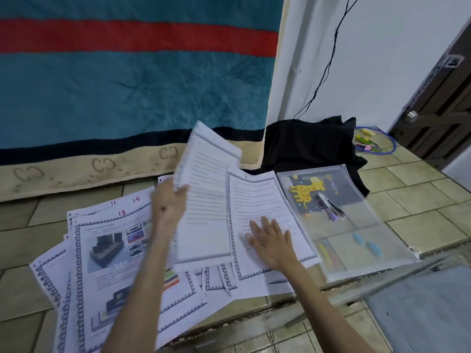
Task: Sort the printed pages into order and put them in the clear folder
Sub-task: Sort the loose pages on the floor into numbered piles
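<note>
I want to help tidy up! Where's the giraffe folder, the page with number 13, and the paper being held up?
clear folder (362, 225): head view, on its see-through middle.
page marked 13 (107, 240): head view, on its printed photo.
lifted page (206, 200): head view, on its text lines.

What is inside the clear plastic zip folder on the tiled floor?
Inside the clear plastic zip folder: a dark giraffe-print card, several pens, two blue pieces. No printed pages are visible inside.

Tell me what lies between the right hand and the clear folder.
In the head view, only the right part of the text page under the right hand, then a narrow strip of tiled floor before the clear folder.
</note>
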Motion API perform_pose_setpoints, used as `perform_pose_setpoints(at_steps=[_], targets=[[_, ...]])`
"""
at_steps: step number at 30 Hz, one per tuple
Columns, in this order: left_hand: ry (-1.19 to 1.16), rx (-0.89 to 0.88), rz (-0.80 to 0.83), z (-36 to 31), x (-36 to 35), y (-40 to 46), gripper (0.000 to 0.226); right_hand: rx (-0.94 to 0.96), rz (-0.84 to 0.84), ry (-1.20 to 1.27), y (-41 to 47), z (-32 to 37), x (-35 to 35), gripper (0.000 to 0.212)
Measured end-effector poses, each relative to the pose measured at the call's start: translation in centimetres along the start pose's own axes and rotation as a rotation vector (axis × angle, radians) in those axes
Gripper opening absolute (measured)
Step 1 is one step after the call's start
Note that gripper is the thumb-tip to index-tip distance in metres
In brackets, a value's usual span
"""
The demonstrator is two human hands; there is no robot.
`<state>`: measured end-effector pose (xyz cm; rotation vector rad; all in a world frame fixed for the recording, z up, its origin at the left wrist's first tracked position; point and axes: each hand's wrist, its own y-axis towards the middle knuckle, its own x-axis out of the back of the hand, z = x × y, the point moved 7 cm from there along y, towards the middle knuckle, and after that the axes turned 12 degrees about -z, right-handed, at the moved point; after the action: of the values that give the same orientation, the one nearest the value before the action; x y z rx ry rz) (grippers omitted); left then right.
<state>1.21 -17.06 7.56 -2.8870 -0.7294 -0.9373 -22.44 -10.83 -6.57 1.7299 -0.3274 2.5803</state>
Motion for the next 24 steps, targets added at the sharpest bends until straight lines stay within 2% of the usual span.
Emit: perform_pose_setpoints(at_steps=[3,5,7,9,11,12,14,16,18,19,21,24], targets=[[-0.025,-0.036,-0.195,-0.5,8.9,2.6,0.031,0.037,-0.092,-0.069,-0.4,1.0,0.2,0.062],[-0.112,-0.04,-0.262,-0.5,12.7,2.9,0.03,0.049,-0.17,0.033,-0.3,2.4,1.7,0.068],[-0.226,-0.004,-0.241,-0.1,13.5,2.8,0.027,-0.006,-0.192,0.424,-0.2,4.1,3.9,0.061],[-0.286,0.024,-0.135,0.6,11.5,2.6,0.026,-0.085,-0.069,0.974,0.3,5.7,5.2,0.064],[-0.374,0.037,0.004,0.7,7.9,1.6,0.023,-0.072,0.032,1.22,0.9,6.6,6.4,0.068],[-0.405,0.046,0.084,0.6,6.0,0.8,0.02,-0.04,0.025,1.254,1.1,6.5,7.2,0.06],[-0.428,0.126,0.245,0.9,1.8,-1.2,0.018,-0.015,-0.101,1.196,1.2,4.9,8.8,0.04],[-0.375,0.268,0.383,2.4,-2.4,-3.1,0.027,-0.072,-0.276,1.033,1.2,1.6,9.7,0.028],[-0.238,0.381,0.468,4.4,-6.2,-4.4,0.036,-0.171,-0.355,0.865,1.4,-2.6,9.3,0.023],[-0.114,0.363,0.489,5.2,-7.5,-4.8,0.033,-0.245,-0.358,0.829,1.4,-4.7,8.7,0.022],[0.126,0.253,0.432,5.8,-8.5,-5.3,0.029,-0.369,-0.333,0.824,1.3,-7.9,7.2,0.025],[0.217,0.177,0.38,5.5,-9.6,-5.7,0.042,-0.435,-0.291,0.822,0.9,-9.6,5.2,0.034]])
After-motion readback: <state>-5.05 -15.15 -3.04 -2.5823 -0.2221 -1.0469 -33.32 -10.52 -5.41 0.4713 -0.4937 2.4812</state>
